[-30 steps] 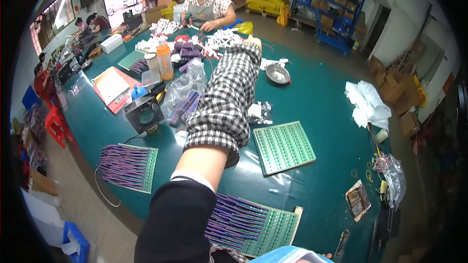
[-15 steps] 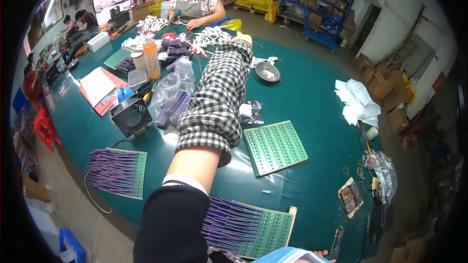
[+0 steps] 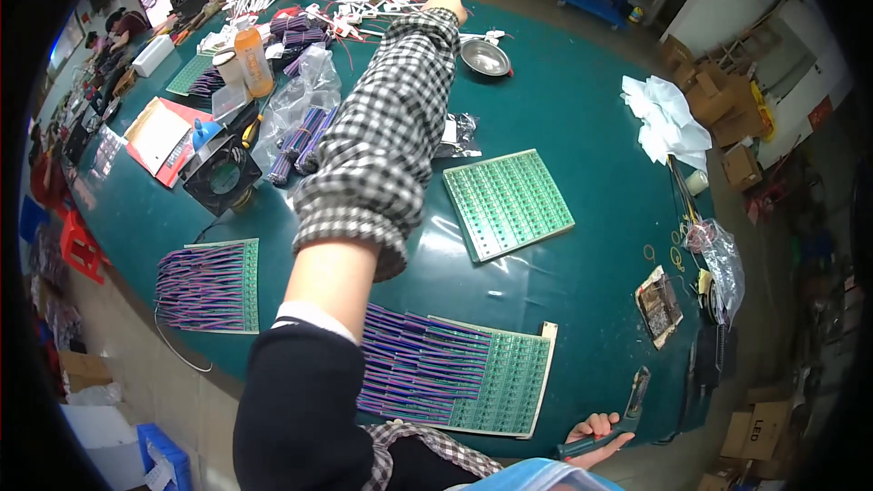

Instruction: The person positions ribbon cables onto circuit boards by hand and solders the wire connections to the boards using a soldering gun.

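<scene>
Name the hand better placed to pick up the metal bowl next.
Probably the left hand: it is outstretched close to the metal bowl, whereas the right hand is much farther off and grips a dark green tool.

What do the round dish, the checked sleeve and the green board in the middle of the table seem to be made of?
Round dish: probably metal, fairly polished, judging by its silvery glints. Checked sleeve: woven cloth, matte, with soft folds and a gathered cuff. Green board: likely rigid circuit-board laminate, given its flat face and repeating rows; its exact base isn't clear.
</scene>
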Tool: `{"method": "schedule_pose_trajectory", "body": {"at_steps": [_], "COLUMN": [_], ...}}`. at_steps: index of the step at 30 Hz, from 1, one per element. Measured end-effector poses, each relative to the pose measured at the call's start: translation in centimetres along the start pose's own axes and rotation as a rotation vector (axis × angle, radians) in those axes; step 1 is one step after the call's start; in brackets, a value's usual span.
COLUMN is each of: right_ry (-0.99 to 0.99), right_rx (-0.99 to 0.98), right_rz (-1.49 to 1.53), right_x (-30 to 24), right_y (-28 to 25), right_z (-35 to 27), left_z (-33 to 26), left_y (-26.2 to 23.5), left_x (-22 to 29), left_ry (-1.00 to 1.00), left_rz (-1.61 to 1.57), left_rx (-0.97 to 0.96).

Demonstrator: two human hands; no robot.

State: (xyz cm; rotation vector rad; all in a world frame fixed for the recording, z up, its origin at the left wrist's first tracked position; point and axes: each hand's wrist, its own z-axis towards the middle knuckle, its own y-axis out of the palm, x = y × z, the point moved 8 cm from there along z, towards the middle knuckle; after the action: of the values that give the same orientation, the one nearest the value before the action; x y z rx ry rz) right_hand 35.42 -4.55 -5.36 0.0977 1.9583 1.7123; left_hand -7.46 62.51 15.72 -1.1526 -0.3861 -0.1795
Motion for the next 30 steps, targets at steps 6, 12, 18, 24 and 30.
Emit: {"method": "schedule_pose_trajectory", "body": {"at_steps": [6, 12, 18, 24, 30], "right_ry": [0.011, 0.112, 0.081, -0.035, -0.248], "right_rx": [-0.040, -0.034, 0.062, 0.109, 0.229], "right_rz": [-0.036, -0.014, -0.223, -0.651, -1.020], "right_x": [-0.8, 0.0, -0.3, -2.3, -12.1], "right_y": [1.4, 1.1, 0.6, 3.9, 9.3], "right_z": [-0.6, -0.4, -1.2, -3.7, -8.2], "left_z": [-14.8, -39.2, -52.1, -55.9, -58.2], "left_y": [-0.3, -11.2, -12.5, -10.4, -9.6], "left_x": [7.8, 9.6, 4.3, 2.2, 3.1], "left_ry": [0.292, 0.508, 0.539, 0.474, 0.648], "left_rz": [-0.800, -1.033, -0.878, -0.852, -0.829], "left_rx": [-0.362, -0.631, -0.701, -0.687, -0.683]}}
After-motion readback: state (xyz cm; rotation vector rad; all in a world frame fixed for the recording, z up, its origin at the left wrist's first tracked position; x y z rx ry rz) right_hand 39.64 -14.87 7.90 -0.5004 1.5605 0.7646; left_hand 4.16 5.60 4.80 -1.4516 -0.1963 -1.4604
